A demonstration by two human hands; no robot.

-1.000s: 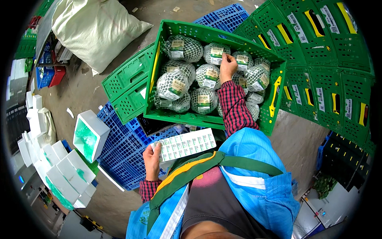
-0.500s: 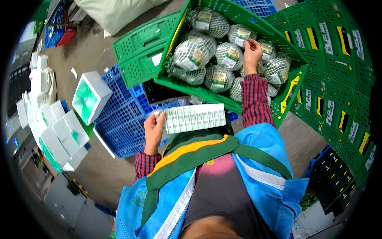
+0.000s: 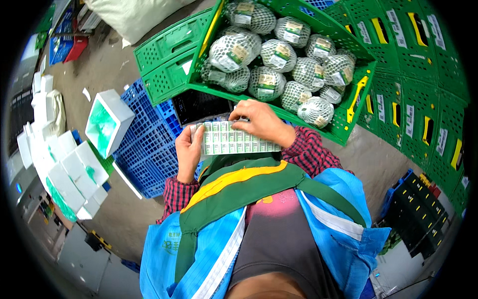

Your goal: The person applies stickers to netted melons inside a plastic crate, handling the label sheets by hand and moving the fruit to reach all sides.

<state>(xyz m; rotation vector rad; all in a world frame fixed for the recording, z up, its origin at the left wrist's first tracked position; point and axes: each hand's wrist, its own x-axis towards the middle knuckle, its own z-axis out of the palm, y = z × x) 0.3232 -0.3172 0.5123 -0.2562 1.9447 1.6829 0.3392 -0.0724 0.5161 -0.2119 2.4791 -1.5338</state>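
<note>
My left hand [image 3: 188, 154] grips the left end of a white sheet of small labels [image 3: 239, 140], thumb on top, in front of my apron. The labels sit in rows, with green marks. Over the far edge of this sheet, my right hand [image 3: 264, 121] has its fingers bent and pinched against the labels; whether a label is loose between the fingertips is hidden. Beyond the hands stands a green plastic crate [image 3: 343, 130] of round fruits [image 3: 278, 55] wrapped in white foam nets, several with a paper label showing.
Stacked green crates [image 3: 398, 94] with yellow clips stand at the right. Blue pallets [image 3: 147, 149] lie at the left, beside an open white foam box [image 3: 124, 119] with a green lining. Farther left are more foam boxes [image 3: 72, 172]. A large white sack [image 3: 139, 20] rests at the back.
My right hand has come back from a fruit in the crate to the label sheet, and its fingers now touch the sheet. My left hand keeps holding the sheet, slightly farther left.
</note>
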